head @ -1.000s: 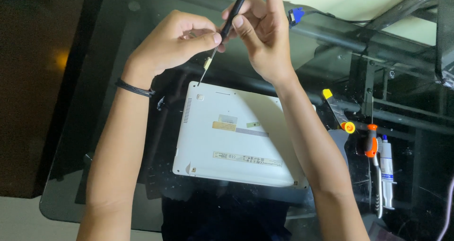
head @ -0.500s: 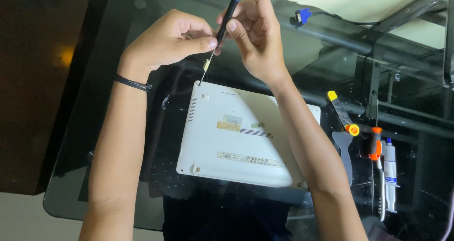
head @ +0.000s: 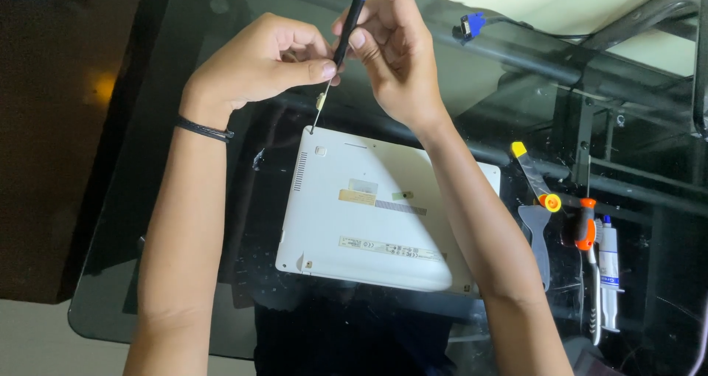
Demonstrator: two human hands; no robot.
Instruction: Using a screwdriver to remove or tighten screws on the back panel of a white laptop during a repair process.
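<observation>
Both hands pinch a screwdriver point(head: 341, 50): the left hand point(head: 258, 63) low on the shaft, the right hand point(head: 394, 51) at the handle. Its tip touches the far left corner of the white laptop point(head: 369, 214).

**Bench layout**

Laptop point(head: 372, 217) upside down on glass table point(head: 133, 221), centre. Screwdriver point(head: 335, 55) tip on its far-left corner, between left hand point(head: 258, 63) and right hand point(head: 394, 55). Spare tools point(head: 571, 232) to the right.

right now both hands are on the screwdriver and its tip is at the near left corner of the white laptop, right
Not quite. In the head view both hands, left hand and right hand, are on the screwdriver, but its tip sits at the far left corner of the white laptop, not the near one.
</observation>
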